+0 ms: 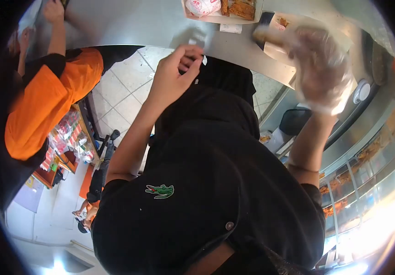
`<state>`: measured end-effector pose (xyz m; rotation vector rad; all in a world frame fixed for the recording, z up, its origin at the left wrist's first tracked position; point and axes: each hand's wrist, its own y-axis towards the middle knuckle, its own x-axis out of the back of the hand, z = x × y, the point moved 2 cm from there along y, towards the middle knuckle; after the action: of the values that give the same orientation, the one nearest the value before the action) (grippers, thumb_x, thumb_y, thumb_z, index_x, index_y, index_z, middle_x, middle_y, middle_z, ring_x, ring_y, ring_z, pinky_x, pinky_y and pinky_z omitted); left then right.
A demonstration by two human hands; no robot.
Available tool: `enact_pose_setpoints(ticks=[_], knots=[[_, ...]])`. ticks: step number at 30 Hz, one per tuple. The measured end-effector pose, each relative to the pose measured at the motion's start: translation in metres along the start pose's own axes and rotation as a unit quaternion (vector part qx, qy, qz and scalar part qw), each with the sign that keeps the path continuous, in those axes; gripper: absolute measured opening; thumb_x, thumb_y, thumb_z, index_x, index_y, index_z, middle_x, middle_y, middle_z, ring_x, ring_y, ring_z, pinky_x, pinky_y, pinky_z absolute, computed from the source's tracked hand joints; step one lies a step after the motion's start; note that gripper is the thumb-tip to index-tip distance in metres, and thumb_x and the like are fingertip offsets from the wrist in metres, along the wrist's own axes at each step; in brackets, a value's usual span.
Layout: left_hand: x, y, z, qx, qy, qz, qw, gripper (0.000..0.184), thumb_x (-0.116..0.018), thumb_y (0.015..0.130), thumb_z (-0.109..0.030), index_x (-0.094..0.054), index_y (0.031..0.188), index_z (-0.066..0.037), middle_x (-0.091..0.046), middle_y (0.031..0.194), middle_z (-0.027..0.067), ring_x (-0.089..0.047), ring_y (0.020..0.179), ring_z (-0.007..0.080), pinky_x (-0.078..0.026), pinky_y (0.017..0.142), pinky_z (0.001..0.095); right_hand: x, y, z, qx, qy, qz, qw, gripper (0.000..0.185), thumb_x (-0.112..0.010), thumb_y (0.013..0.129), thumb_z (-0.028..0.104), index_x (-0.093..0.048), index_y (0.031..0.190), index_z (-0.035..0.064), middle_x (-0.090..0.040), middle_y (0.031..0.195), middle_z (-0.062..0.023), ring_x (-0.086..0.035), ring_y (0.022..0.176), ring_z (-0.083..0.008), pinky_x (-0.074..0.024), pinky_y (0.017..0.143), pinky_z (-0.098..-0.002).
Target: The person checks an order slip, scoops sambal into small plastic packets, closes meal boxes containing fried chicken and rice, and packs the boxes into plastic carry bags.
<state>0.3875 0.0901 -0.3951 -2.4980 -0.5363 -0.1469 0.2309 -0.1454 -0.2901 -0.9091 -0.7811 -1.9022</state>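
Observation:
My left hand (178,75) is bare and hangs just off the near edge of the steel counter (128,23). Its fingers curl in towards the thumb, and I see nothing held in them. A clear plastic glove covers my right hand (321,68), which is smeared by motion. From its fingers a blurred brown piece (271,36), which looks like fried chicken, sticks out to the left. Below that hand lies an open paper food box (280,57), partly hidden, with a bit of brown food at its far end.
Another open box (202,19) at the back holds a paper-wrapped bundle (203,6) and fried chicken (242,9). Beside it lies a printed slip (231,28). A co-worker in an orange and black top (37,110) stands at left. Glass-fronted shelves of food (358,183) are at right.

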Motion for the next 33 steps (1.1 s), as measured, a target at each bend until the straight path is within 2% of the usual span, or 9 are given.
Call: enact_pose_setpoints(ticks=[6,8,12,15,18,21,26,30,33], knots=[[0.015,-0.053,0.155,0.107,0.309,0.098,0.940,0.044,-0.063,0.096,-0.034,-0.061,0.129,-0.005,-0.062,0.133,0.0185,-0.059,0.124,0.0354,-0.048,0.105,0.0420,0.002,0.067,-0.013,-0.079,0.025,0.038,0.996,0.017,-0.070,0.091,0.009,-0.067,0.106,0.0002,-0.070,0.108,-0.0181,-0.068,0.102,-0.0294,-0.0539,0.088,-0.0400],[0.010,-0.065,0.166,0.215,0.195,0.083,0.953,0.045,-0.062,0.097,-0.033,-0.060,0.131,-0.005,-0.065,0.129,0.0201,-0.060,0.122,0.0372,-0.047,0.106,0.0430,-0.018,0.068,-0.039,-0.031,-0.056,-0.010,0.998,0.014,-0.068,0.093,0.013,-0.068,0.104,0.0046,-0.068,0.095,-0.0150,-0.066,0.084,-0.0311,-0.0528,0.074,-0.0381],[0.019,-0.072,0.149,0.159,0.187,0.037,0.969,0.034,-0.058,0.100,-0.026,-0.063,0.128,-0.007,-0.072,0.105,0.0175,-0.070,0.099,0.0305,-0.054,0.090,0.0369,-0.019,0.065,-0.025,0.033,0.016,0.030,0.999,0.032,-0.070,0.081,0.009,-0.067,0.114,0.0076,-0.065,0.092,-0.0063,-0.062,0.073,-0.0271,-0.0514,0.064,-0.0399],[0.030,-0.034,0.088,0.105,-0.026,-0.051,0.993,0.025,-0.053,0.103,-0.017,-0.065,0.124,-0.008,-0.073,0.079,0.0106,-0.070,0.071,0.0136,-0.054,0.064,0.0266,-0.054,0.009,-0.006,0.068,0.104,0.163,0.979,0.040,-0.067,0.083,0.011,-0.062,0.123,0.0074,-0.064,0.111,-0.0113,-0.061,0.100,-0.0334,-0.0503,0.087,-0.0437],[0.032,0.031,0.052,-0.063,0.154,-0.235,0.957,0.028,-0.057,0.103,-0.025,-0.066,0.123,-0.008,-0.071,0.075,0.0143,-0.071,0.068,0.0272,-0.053,0.063,0.0377,-0.139,-0.044,0.014,-0.102,0.111,0.182,0.972,0.052,-0.065,0.088,0.017,-0.051,0.135,-0.0009,-0.057,0.134,-0.0218,-0.050,0.128,-0.0415,-0.0411,0.108,-0.0510],[0.030,0.095,0.008,-0.061,0.316,-0.287,0.902,0.032,-0.054,0.103,-0.031,-0.066,0.115,-0.004,-0.071,0.083,0.0231,-0.069,0.079,0.0445,-0.056,0.069,0.0492,-0.192,-0.075,-0.007,-0.119,-0.012,0.111,0.987,0.070,-0.066,0.089,0.023,-0.038,0.145,-0.0074,-0.041,0.150,-0.0287,-0.033,0.144,-0.0456,-0.0288,0.117,-0.0531],[0.035,0.147,0.001,-0.052,0.355,-0.147,0.922,0.031,-0.051,0.102,-0.027,-0.064,0.099,0.001,-0.071,0.087,0.0264,-0.069,0.084,0.0464,-0.056,0.076,0.0527,-0.232,-0.057,0.020,-0.054,-0.005,0.159,0.986,0.082,-0.065,0.090,0.028,-0.028,0.153,-0.0076,-0.030,0.158,-0.0290,-0.022,0.150,-0.0461,-0.0184,0.123,-0.0514],[0.057,0.157,-0.004,-0.074,0.330,-0.123,0.933,0.029,-0.048,0.101,-0.020,-0.065,0.095,0.002,-0.069,0.085,0.0279,-0.069,0.084,0.0471,-0.055,0.077,0.0537,-0.278,-0.015,0.082,0.099,0.280,0.156,0.942,0.055,-0.057,0.097,0.026,-0.046,0.144,-0.0001,-0.043,0.150,-0.0232,-0.041,0.138,-0.0444,-0.0339,0.116,-0.0507],[0.076,0.161,-0.009,-0.104,0.327,-0.110,0.933,0.027,-0.048,0.101,-0.018,-0.065,0.095,0.002,-0.069,0.086,0.0283,-0.068,0.084,0.0469,-0.054,0.077,0.0550,-0.280,0.005,0.112,-0.002,0.317,0.171,0.933,0.041,-0.057,0.096,0.018,-0.056,0.133,-0.0002,-0.052,0.141,-0.0214,-0.049,0.132,-0.0408,-0.0411,0.110,-0.0502]])
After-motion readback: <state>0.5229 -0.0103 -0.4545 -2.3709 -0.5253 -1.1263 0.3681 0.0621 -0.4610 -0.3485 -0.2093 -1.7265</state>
